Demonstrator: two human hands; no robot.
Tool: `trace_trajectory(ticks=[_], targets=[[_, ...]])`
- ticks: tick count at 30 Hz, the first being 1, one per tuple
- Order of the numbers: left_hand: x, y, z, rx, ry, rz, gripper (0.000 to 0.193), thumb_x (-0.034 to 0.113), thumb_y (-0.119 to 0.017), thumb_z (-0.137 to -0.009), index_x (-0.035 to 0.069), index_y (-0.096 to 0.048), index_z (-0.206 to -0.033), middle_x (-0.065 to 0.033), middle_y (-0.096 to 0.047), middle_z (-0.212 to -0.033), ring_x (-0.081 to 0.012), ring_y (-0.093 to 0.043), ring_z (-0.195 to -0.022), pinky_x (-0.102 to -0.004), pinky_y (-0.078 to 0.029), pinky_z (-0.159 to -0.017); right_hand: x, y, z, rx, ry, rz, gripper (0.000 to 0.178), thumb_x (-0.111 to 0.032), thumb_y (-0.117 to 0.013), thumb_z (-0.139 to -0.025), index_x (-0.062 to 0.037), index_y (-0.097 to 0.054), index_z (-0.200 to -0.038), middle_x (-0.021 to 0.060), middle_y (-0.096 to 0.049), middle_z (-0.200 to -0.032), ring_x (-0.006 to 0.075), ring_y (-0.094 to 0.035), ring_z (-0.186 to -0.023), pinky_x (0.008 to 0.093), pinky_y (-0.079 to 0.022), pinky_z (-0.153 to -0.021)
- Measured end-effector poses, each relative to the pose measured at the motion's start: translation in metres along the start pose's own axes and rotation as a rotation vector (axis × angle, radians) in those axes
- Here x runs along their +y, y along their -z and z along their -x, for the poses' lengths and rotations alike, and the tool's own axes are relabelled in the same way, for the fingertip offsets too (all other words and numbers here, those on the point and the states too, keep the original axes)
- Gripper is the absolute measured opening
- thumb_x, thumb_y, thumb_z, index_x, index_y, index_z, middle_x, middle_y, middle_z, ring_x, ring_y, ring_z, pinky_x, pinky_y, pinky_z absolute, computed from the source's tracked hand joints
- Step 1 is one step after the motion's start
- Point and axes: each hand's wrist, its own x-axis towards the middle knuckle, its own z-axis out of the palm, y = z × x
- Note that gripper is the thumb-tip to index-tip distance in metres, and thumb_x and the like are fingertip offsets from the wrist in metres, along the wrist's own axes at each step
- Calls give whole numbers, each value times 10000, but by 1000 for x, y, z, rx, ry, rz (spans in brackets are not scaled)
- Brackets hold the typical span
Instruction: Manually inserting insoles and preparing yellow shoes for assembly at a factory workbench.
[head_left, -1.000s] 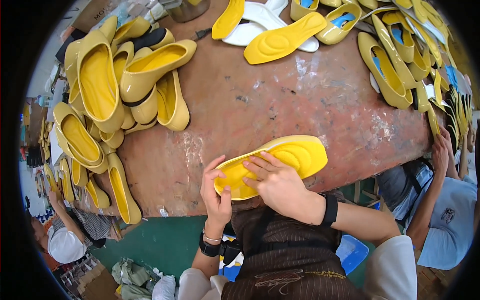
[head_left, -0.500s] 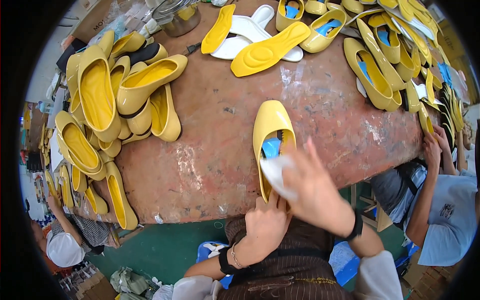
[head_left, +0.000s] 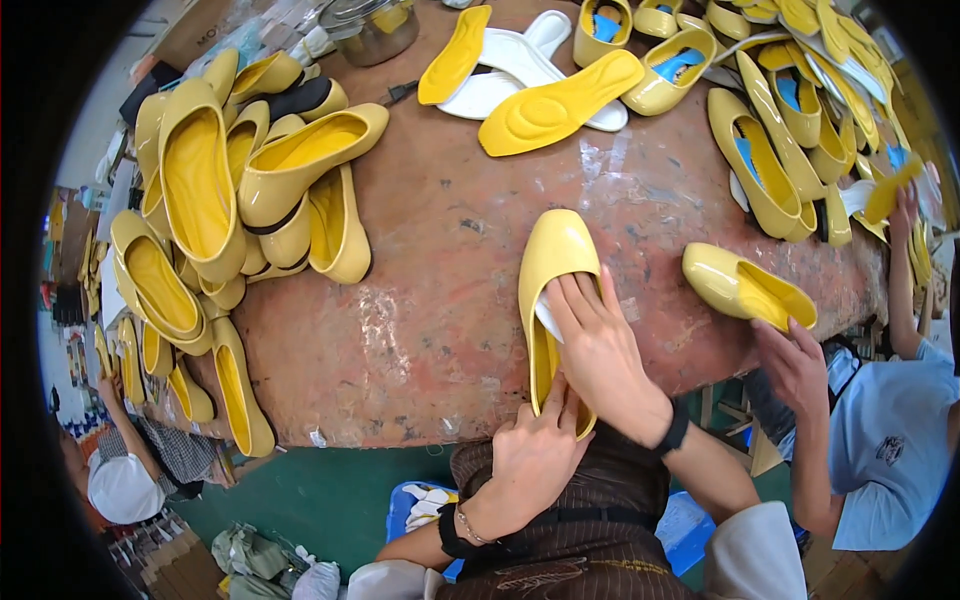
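A glossy yellow flat shoe lies on the table in front of me, toe pointing away. My left hand grips its heel end, fingers closed over the rim. The fingers of my right hand reach down into the shoe's opening toward the toe, and their tips are hidden inside. Beneath them shows the edge of a white insole, partly covered by the hand. The yellow lining is visible toward the heel.
Yellow shoes are heaped on the left. Yellow and white insoles lie at the back, beside a metal pot. More shoes crowd the back right. A co-worker's hand touches another yellow shoe at right.
My right hand has moved the white insole from above the shoe down into it. My left hand stays at the heel. At right, the co-worker's yellow shoe now lies on the table.
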Motion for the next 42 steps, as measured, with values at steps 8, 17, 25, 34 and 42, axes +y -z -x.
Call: trace_trajectory(ticks=[8, 17, 25, 34, 42], targets=[[-2, 3, 1, 52, -24, 50, 324, 282, -780, -755, 45, -723, -968, -132, -672, -1102, -276, -661, -719, -361, -565, -546, -12, 13, -30, -485, -136, 117, 468, -77, -567, -821, 122, -550, -1245, 257, -596, -1260, 332, -542, -1276, 434, -277, -1196], [-10, -5, 8, -32, -69, 72, 326, 243, -749, -716, -6, -704, -922, -144, -666, -1147, -248, -610, -662, -331, -548, -522, -37, 43, 24, -408, -6, -35, 671, 6, -541, -774, 220, -354, -1381, 415, -368, -1438, 498, -367, -1390, 507, -276, -1182], [-6, 0, -1, 31, -55, 120, 285, 282, -744, -816, 34, -707, -950, -117, -672, -1031, -289, -665, -727, -389, -560, -551, -11, 6, -16, -379, -20, 28, 515, 17, -544, -745, 227, -464, -1208, 371, -487, -1221, 511, -452, -1214, 478, -356, -1110], [-8, 3, -2, -2, -50, 100, 312, 284, -732, -828, 41, -701, -1022, -153, -671, -1112, -287, -673, -715, -376, -573, -569, -3, -28, -25, -413, -171, 110, 388, -34, -557, -785, 150, -567, -1126, 315, -523, -1114, 443, -502, -1113, 480, -415, -1014], [-7, 7, -6, -37, -102, 74, 469, 316, -704, -850, 26, -659, -1216, -175, -625, -1281, -294, -682, -774, -377, -580, -617, 12, -47, -27, -285, -90, 204, 228, -113, -572, -804, 21, -686, -949, 199, -652, -976, 316, -613, -972, 409, -487, -839]])
